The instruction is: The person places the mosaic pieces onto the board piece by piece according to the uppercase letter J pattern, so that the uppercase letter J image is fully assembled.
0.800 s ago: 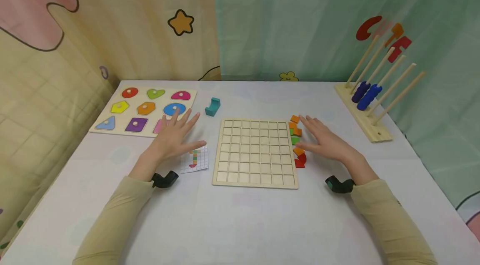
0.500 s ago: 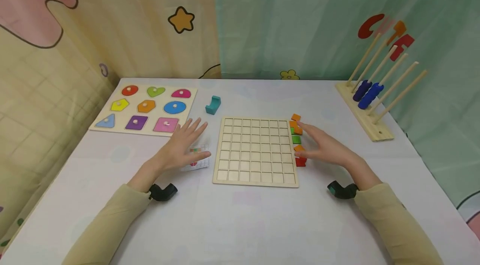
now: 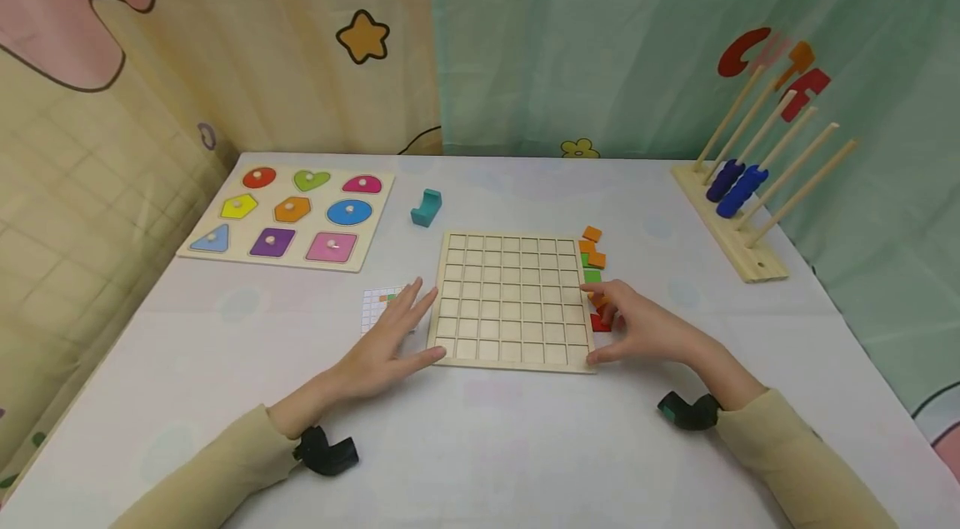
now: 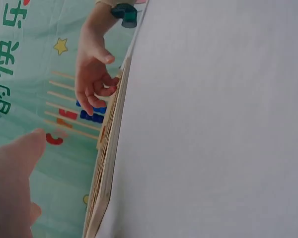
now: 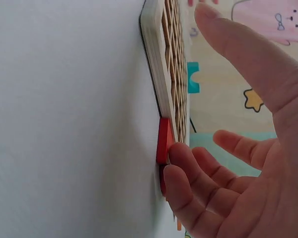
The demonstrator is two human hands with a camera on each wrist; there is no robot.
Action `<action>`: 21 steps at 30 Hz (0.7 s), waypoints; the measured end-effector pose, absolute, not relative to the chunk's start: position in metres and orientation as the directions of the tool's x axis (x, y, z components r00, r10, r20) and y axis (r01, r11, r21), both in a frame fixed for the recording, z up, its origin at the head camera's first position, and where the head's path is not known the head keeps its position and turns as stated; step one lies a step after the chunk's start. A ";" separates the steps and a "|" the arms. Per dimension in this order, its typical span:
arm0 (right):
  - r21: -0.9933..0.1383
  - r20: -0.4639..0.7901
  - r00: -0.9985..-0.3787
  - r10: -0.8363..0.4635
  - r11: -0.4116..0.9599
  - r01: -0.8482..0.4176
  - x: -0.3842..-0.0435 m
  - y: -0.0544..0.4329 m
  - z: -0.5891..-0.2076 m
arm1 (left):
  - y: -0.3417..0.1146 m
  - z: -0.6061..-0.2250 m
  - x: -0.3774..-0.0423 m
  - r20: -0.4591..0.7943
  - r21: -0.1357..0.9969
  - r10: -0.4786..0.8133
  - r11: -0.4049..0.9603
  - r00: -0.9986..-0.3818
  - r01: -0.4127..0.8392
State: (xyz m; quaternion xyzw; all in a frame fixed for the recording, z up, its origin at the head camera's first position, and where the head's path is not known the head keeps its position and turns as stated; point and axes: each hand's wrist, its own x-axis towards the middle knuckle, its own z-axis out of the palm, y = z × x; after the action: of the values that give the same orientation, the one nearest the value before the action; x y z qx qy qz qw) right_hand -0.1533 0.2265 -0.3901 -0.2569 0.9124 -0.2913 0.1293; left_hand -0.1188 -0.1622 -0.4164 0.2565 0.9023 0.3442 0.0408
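Observation:
A square wooden grid board (image 3: 511, 301) lies flat on the table, its cells bare. My left hand (image 3: 378, 356) is spread at its left edge, the thumb over the near left corner. At the opposite side is my right hand (image 3: 651, 326), its thumb by the near right corner and its index finger at the right rim. The other right fingers bend loosely beside a red piece (image 5: 163, 140), with nothing gripped between them and the thumb. Several orange tiles (image 3: 592, 234) and green tiles (image 3: 592, 276) line the board's right edge. A printed pattern card (image 3: 372, 310) is partly hidden under my left hand.
A knobbed shape puzzle (image 3: 306, 239) lies at the back left. Near it sits a teal curved block (image 3: 427, 208). A wooden peg stand (image 3: 727, 222) with blue pieces on two rods stands at the back right. Printed curtains (image 3: 540, 54) hang behind the white table (image 3: 487, 446).
My left hand has moved right and nearer, from by the puzzle and card to the board's left edge. My right hand has come nearer along the tiles, its fingers now bent.

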 end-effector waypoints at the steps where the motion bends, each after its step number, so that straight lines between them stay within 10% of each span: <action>1: -0.591 -0.086 -0.837 -0.540 0.704 -0.393 -0.151 0.226 -0.392 | -0.161 -0.419 -0.116 0.100 0.645 0.492 0.629 -0.865 0.433; 21: -0.575 -0.011 -0.873 -0.488 0.717 -0.394 -0.133 0.218 -0.401 | -0.156 -0.440 -0.114 0.181 0.426 0.589 0.675 -0.787 0.603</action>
State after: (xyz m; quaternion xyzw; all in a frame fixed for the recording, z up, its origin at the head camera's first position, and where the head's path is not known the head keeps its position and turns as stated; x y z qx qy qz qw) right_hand -0.1331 0.2179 -0.4015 -0.2387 0.9230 -0.2908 0.0809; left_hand -0.1143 -0.1563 -0.4397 0.3257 0.9150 0.2378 -0.0144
